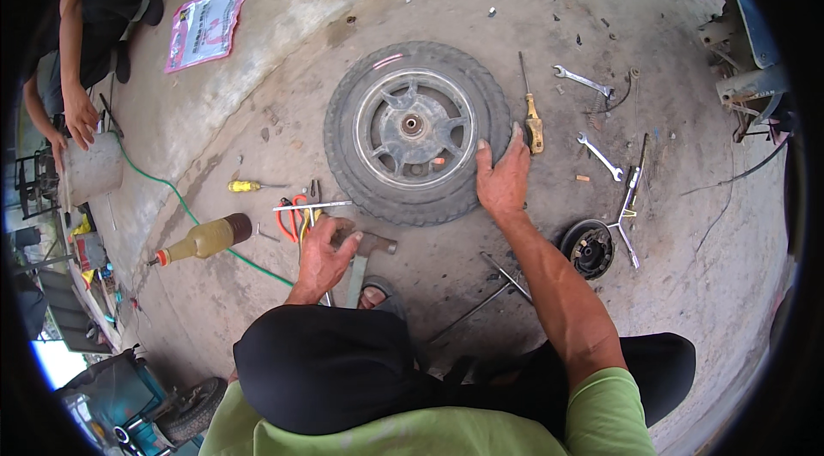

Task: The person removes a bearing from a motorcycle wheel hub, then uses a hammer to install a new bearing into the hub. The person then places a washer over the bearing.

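A scooter wheel with a black tyre (341, 156) lies flat on the concrete floor in front of me. My right hand (504, 184) grips its right edge, thumb on the sidewall and fingers along the tread. My left hand (322, 257) is low over the tools at the wheel's near left, thumb and forefinger apart, the other fingers partly hidden. Right beside it is a hammer (378, 243), its handle running back toward my foot. A silver T-shaped wrench (296, 208) passes under that hand, and red-handled pliers (290, 220) lie next to it.
A yellow screwdriver (244, 187) and a bottle of brownish liquid (209, 238) lie left. To the right are another screwdriver (534, 126), open-end wrenches (584, 78), a three-arm wrench (622, 224) and a round black brake part (587, 249). Another person's hand (81, 117) rests on a grey cylinder.
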Demonstrator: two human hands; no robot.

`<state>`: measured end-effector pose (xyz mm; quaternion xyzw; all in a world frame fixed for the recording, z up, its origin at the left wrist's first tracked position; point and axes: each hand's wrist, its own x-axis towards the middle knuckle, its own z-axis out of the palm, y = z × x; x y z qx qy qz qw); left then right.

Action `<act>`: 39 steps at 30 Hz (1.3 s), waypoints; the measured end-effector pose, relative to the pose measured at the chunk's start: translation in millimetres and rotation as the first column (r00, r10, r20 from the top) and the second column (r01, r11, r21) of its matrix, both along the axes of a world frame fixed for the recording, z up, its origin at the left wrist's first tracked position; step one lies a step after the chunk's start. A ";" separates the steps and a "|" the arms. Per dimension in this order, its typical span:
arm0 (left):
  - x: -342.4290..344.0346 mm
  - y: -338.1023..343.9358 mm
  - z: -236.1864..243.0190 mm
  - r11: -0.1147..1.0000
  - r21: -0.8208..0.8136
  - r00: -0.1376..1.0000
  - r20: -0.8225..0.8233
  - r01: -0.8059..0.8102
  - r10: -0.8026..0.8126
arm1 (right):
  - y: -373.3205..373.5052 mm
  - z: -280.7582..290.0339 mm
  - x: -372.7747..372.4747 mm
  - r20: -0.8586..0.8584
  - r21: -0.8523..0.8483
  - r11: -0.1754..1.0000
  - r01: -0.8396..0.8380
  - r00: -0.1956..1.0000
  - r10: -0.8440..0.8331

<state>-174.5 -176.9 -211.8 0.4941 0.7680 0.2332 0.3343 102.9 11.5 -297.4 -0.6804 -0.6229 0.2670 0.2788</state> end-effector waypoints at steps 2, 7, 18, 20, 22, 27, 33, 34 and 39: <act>3.7 -52.7 -11.7 0.987 -0.155 0.999 -0.038 -0.035 0.030 | 0.2 -2.1 -2.2 -0.002 0.003 1.000 -0.001 1.000 0.001; 19.5 -78.4 -36.9 0.944 -0.295 0.983 -0.149 -0.148 0.108 | 2.1 1.8 3.5 -0.007 -0.053 0.999 0.013 1.000 -0.014; 14.8 -72.7 -39.2 0.891 -0.446 0.978 -0.208 -0.083 -0.013 | 5.6 8.4 6.6 -0.061 -0.082 0.997 -0.018 0.998 0.013; -0.2 -90.2 -49.8 0.914 -0.395 0.994 -0.090 -0.092 0.061 | 4.9 9.1 5.2 -0.067 -0.082 0.996 -0.029 0.998 0.023; -19.9 -106.3 -49.9 0.913 -0.379 0.980 0.059 -0.153 0.188 | 3.7 13.3 -1.3 -0.078 -0.088 0.995 -0.049 0.996 0.042; -24.0 -40.9 14.4 0.974 -0.099 0.889 0.400 -0.202 0.225 | 4.8 9.8 5.6 -0.077 -0.069 0.997 -0.026 0.997 0.021; 0.2 41.3 97.3 0.994 -0.099 0.898 0.432 -0.048 0.087 | 4.4 6.9 5.5 -0.052 -0.046 0.998 -0.038 0.998 0.036; -3.7 42.8 87.5 0.990 -0.138 0.929 0.367 0.008 0.044 | 2.9 9.8 1.0 -0.058 -0.050 0.997 -0.050 0.997 0.047; 9.7 76.7 87.6 0.982 0.047 0.968 0.166 0.182 -0.188 | 2.8 5.5 7.2 -0.018 -0.037 0.998 -0.047 0.999 0.047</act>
